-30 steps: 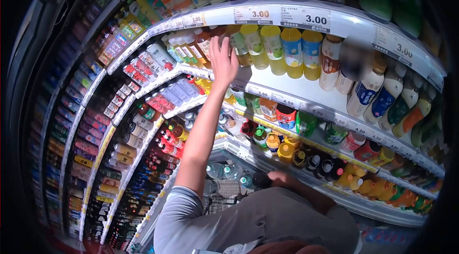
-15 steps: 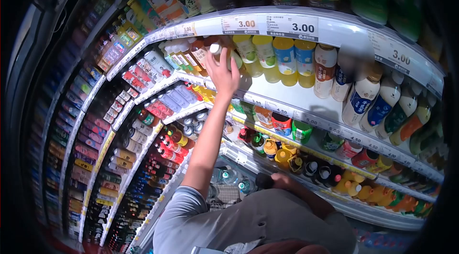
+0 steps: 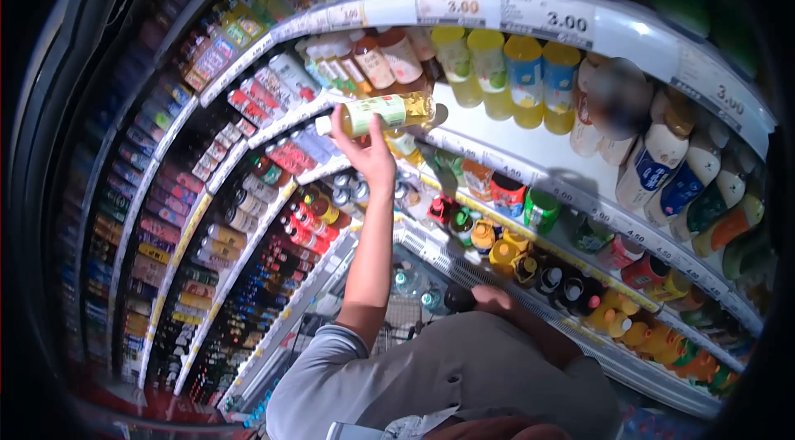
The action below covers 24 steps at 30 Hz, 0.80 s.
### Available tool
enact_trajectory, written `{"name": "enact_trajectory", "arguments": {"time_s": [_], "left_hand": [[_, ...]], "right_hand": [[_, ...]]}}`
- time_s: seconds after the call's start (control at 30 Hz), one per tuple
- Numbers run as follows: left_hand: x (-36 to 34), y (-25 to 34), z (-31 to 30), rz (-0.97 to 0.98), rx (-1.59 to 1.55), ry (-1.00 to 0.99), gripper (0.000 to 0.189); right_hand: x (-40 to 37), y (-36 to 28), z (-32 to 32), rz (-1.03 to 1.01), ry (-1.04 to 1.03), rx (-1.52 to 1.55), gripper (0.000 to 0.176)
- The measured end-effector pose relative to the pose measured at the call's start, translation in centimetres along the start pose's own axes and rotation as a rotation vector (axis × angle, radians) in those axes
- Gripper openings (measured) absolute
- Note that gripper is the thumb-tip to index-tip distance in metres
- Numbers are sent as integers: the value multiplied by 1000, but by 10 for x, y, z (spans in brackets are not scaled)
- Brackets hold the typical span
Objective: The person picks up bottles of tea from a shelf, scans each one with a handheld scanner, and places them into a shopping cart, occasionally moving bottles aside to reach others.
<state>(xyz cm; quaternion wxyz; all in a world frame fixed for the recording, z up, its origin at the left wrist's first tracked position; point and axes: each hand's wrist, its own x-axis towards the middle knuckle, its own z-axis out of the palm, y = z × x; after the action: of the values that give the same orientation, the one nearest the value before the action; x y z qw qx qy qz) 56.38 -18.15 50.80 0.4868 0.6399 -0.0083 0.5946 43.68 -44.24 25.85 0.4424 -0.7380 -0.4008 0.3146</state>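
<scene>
My left hand is closed around a drink bottle with a white cap, a pale green label and clear yellow liquid. The bottle lies almost level, its cap to the left, in front of the upper drinks shelf. Behind it stand bottles with red-brown drink and yellow-capped bottles. Low down near my body, my right hand is closed at a black rounded handle; its fingers are partly hidden. Beyond that handle is a wire cart.
Curved shelves of bottles and cans run left and right, edged with price strips. Milk tea bottles stand at the right. Lower shelves hold orange juice bottles. Large clear bottles lie near the cart.
My left hand has drawn the bottle off the shelf, bringing it down and left and tipping it nearly level. The view has shifted slightly. My right hand stays by the black handle.
</scene>
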Motion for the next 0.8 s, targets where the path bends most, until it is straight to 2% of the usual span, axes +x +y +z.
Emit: {"name": "enact_trajectory", "arguments": {"time_s": [0.03, 0.07, 0.17, 0.2, 0.23, 0.27, 0.3, 0.33, 0.37, 0.43, 0.47, 0.53, 0.6, 0.67, 0.7, 0.73, 0.8], "left_hand": [[-2, 14, -15, -39, -12, 10, 60], [-4, 5, -37, -75, -112, 7, 61], [-17, 26, -96, -369, -171, -60, 61], [-22, 25, -118, -446, -133, -86, 61], [-29, 20, -142, -510, -109, -134, 61], [-37, 14, -164, -577, -88, -180, 61], [-48, 15, -177, -619, -151, -183, 61], [-59, 14, -195, -677, -99, -213, 54], [-69, 15, -214, -778, -122, -202, 49], [-87, 9, -254, -903, -118, -206, 44], [-99, 5, -276, -989, -152, -165, 47], [-116, 7, -315, -1119, -163, -140, 53], [-132, 1, -360, -1196, -84, -197, 76], [-139, 8, -397, -1288, -83, -204, 83], [-145, 8, -420, -1342, -86, -188, 86], [-152, 10, -442, -1392, -75, -177, 87], [-176, 14, -513, -1479, 11, -223, 86]], "right_hand": [[4, -2, 3, 62, -21, -14, 32], [9, -2, 6, 123, -46, -31, 33], [21, -5, 12, 180, -194, -31, 36], [33, 34, 37, 148, -206, -24, 36], [37, 31, 40, 112, -263, -74, 37], [33, 29, 45, 64, -166, -9, 35], [31, 16, 41, 23, -169, -48, 35], [46, 56, 66, 71, -314, -57, 41], [48, 55, 72, -5, -301, -78, 41], [46, 29, 77, 2, -263, 1, 37], [49, 24, 84, -23, -215, 32, 36], [64, 21, 103, -8, -276, -99, 38], [63, -19, 106, 42, -330, -141, 35], [67, -58, 116, 21, -342, -90, 31], [72, -63, 127, -71, -362, -27, 30], [75, -64, 144, -75, -413, -47, 30], [85, -80, 181, -167, -375, -93, 32]]}}
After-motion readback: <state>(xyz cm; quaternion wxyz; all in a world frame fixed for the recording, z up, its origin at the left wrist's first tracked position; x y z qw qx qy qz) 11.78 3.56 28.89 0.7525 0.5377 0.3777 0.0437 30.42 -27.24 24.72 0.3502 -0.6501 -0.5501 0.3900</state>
